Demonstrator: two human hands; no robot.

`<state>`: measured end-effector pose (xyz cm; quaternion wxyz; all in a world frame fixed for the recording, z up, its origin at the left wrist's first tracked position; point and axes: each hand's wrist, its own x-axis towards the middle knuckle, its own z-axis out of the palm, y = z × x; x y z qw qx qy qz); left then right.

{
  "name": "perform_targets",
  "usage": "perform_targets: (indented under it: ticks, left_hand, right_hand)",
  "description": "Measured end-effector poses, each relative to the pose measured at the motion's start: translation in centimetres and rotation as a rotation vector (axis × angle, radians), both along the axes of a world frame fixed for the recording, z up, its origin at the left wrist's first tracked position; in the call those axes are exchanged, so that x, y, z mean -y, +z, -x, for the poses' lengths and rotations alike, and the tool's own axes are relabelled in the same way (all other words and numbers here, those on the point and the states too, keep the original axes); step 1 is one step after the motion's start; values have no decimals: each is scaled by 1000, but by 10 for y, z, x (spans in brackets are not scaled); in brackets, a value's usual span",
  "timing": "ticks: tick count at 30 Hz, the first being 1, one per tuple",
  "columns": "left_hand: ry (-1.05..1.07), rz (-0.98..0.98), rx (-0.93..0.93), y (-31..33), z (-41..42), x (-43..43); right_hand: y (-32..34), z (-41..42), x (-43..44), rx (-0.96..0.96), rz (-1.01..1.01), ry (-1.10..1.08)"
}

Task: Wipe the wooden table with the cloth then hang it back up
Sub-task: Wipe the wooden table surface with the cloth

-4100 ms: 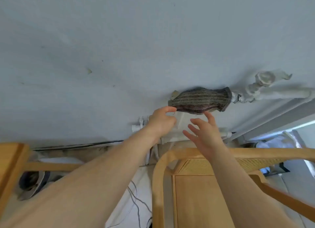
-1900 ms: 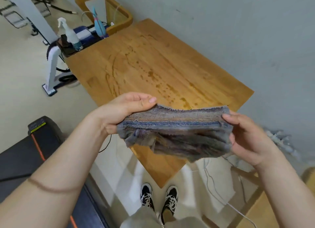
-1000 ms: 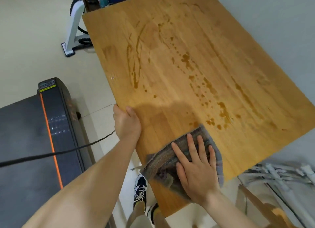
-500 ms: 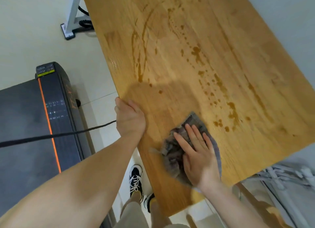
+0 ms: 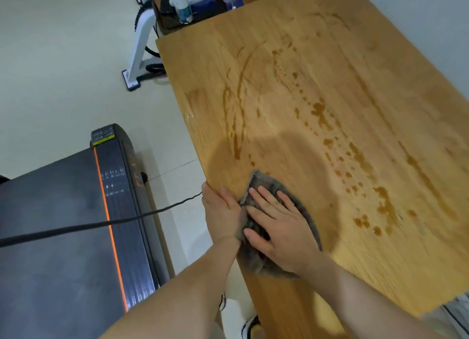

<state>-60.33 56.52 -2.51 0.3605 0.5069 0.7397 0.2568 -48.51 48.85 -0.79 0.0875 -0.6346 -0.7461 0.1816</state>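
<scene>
The wooden table (image 5: 330, 72) fills the right of the head view, its top streaked and dotted with brown spilled liquid. A grey striped cloth (image 5: 269, 184) lies bunched on the near left part of the tabletop. My right hand (image 5: 276, 224) presses flat on the cloth with fingers spread. My left hand (image 5: 222, 212) grips the table's left edge, thumb on top, right beside the cloth. The place where the cloth hangs is out of view.
A dark treadmill (image 5: 63, 224) with an orange stripe stands left of the table, and a black cable (image 5: 101, 223) runs across it. Beyond the far end are a white stand (image 5: 138, 47) and spray bottles (image 5: 181, 4). A grey wall runs along the right.
My right hand has slid the cloth left across the near tabletop until it meets my left hand. Earlier the cloth came off a wall pipe and was laid on the table.
</scene>
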Motion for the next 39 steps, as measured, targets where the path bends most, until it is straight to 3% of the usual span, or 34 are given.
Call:
perform_targets:
  ticks: [5,11,15,19,21,23,25,27,30,33,36,39]
  left_hand:
    - [-43,-6,83,1,5,3]
    - [-111,188,251,4,38,-57]
    - [-61,219,328,12,39,-156]
    - [-24,277,359,14,32,-212]
    - [-1,288,381,13,28,-227]
    - [40,304,400,8,23,-233]
    - [72,230,332,2,20,-232]
    - [86,149,253,-3,18,-228]
    - [66,120,182,-5,17,-229]
    - [33,84,121,-7,14,-230]
    - [27,95,74,-10,14,-230]
    - [29,80,39,-9,16,-230]
  right_hand:
    - [4,-9,-12,-77,-22,-45]
    - [13,40,-42,-168,-21,-790]
    - [7,98,-83,-46,-31,-504]
    - [3,78,-97,-105,-8,-371]
    - [4,51,-91,-63,-23,-485]
    - [7,32,-90,-82,-42,-742]
    - [9,41,-100,-131,-38,-889]
    - [11,69,-120,-129,5,-845]
    - [6,97,-143,-17,47,-548]
    - [3,63,-150,-18,14,-383]
    - [6,14,-150,-12,-16,-591]
    - [8,22,-171,-29,21,-788]
